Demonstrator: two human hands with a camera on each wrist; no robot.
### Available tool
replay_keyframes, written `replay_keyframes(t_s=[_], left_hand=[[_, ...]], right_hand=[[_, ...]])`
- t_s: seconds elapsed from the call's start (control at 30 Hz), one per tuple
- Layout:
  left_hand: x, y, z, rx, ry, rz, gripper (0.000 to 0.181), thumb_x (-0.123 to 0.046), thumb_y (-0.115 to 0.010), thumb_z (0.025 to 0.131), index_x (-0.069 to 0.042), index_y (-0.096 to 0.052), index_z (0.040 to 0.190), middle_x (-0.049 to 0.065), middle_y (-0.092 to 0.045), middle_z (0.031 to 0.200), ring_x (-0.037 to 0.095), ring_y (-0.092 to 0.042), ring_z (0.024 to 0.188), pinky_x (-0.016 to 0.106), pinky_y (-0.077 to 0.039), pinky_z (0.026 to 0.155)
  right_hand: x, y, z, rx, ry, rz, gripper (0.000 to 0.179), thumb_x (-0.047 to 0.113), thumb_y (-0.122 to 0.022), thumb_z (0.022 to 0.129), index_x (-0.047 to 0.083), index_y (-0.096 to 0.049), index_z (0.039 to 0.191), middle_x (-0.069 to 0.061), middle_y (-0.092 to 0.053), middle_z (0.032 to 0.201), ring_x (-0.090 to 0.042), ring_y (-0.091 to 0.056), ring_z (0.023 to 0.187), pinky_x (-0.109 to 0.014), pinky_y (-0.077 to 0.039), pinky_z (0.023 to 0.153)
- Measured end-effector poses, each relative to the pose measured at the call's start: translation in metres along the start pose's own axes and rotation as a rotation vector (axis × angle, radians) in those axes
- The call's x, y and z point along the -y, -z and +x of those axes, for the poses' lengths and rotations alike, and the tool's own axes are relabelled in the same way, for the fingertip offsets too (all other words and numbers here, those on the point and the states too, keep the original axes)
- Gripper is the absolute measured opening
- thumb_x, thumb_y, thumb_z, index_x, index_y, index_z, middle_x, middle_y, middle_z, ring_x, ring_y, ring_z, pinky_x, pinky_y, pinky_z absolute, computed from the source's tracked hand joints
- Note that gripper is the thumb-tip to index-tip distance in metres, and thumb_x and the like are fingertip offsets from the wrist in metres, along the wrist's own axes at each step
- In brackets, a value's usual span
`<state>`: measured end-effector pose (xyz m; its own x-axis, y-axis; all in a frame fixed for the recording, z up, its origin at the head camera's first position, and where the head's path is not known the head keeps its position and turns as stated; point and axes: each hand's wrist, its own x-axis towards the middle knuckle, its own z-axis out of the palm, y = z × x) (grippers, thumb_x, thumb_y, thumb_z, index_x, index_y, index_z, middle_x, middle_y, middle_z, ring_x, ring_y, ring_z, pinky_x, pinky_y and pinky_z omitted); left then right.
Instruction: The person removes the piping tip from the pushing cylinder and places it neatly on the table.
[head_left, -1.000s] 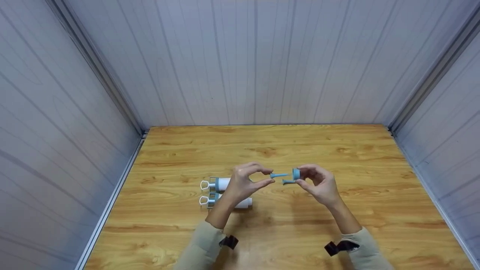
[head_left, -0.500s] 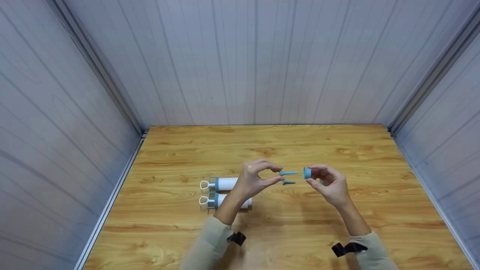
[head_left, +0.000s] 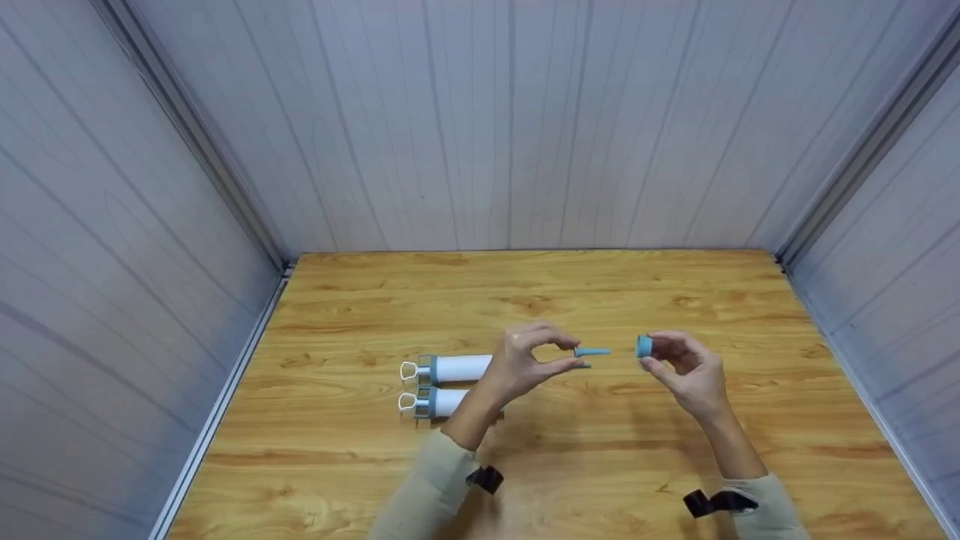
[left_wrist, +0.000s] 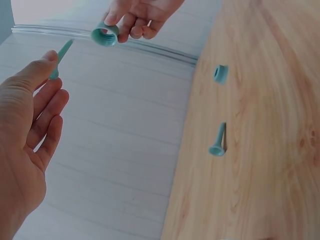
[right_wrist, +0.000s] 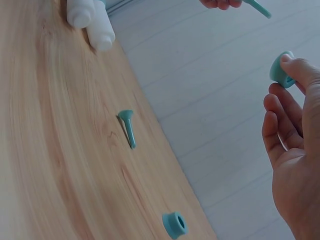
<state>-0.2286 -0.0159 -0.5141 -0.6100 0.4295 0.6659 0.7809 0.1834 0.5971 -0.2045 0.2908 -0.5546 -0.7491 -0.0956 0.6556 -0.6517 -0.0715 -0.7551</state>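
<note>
My left hand (head_left: 525, 364) pinches the wide end of a slim teal nozzle (head_left: 594, 352) between thumb and index finger, its narrow tip pointing right. Facing it, my right hand (head_left: 694, 375) holds a teal screw cap (head_left: 643, 346) by its side with thumb and fingers. Inside this cap (left_wrist: 104, 35), threads show in the left wrist view. Nozzle and cap are held above the table, a short gap apart. A second nozzle (right_wrist: 128, 127) lies on the wood, mostly hidden behind the left hand in the head view. A second cap (right_wrist: 174, 225) lies farther right.
Two white plunger tubes, an upper one (head_left: 461, 368) and a lower one (head_left: 450, 403), lie side by side on the wooden table (head_left: 360, 480), with teal collars and white loop handles. The left forearm partly covers them. Pale panel walls (head_left: 480, 150) enclose the back and sides.
Both hands have shifted right, the right hand farther, so the gap between nozzle and cap has widened. The left hand now covers most of the nozzle lying on the table.
</note>
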Motion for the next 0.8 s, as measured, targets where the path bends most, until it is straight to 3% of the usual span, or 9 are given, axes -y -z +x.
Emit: replay_keyframes(t_s=[0.2,0.4,0.6,0.8], left_hand=[[0.004,-0.008,-0.005,0.01,0.056,-0.001,0.02,-0.015,-0.092,0.095,-0.006,-0.087,0.112,0.01,-0.086,0.107,0.024,-0.083,0.1,0.027,-0.067,0.093],[0.009,-0.018,-0.011,0.04,0.108,-0.008,0.021,-0.018,-0.09,0.097,-0.004,-0.086,0.112,0.011,-0.087,0.108,0.025,-0.083,0.099,0.027,-0.066,0.093],[0.016,-0.028,-0.019,0.065,0.144,0.0,0.019,-0.017,-0.09,0.097,-0.005,-0.087,0.112,0.01,-0.087,0.107,0.024,-0.084,0.098,0.028,-0.067,0.092],[0.019,-0.036,-0.026,0.104,0.27,0.006,0.021,-0.018,-0.091,0.096,-0.007,-0.088,0.113,0.008,-0.088,0.11,0.022,-0.083,0.101,0.036,-0.068,0.096]], right_hand=[[-0.003,0.014,-0.006,0.008,-0.017,-0.052,0.038,-0.033,-0.069,0.086,-0.029,-0.062,0.123,0.006,-0.082,0.116,-0.004,-0.078,0.1,-0.016,-0.064,0.087],[-0.01,0.022,-0.014,0.024,-0.088,-0.148,0.037,-0.029,-0.073,0.088,-0.026,-0.065,0.124,0.011,-0.082,0.112,-0.002,-0.076,0.098,-0.014,-0.062,0.083],[-0.017,0.026,-0.023,0.031,-0.1,-0.116,0.035,-0.027,-0.074,0.089,-0.024,-0.068,0.124,0.001,-0.083,0.109,-0.008,-0.076,0.095,-0.015,-0.062,0.08],[-0.02,0.032,-0.031,0.015,-0.162,-0.187,0.039,-0.031,-0.072,0.087,-0.02,-0.071,0.124,0.001,-0.081,0.106,-0.005,-0.075,0.092,-0.015,-0.061,0.078]])
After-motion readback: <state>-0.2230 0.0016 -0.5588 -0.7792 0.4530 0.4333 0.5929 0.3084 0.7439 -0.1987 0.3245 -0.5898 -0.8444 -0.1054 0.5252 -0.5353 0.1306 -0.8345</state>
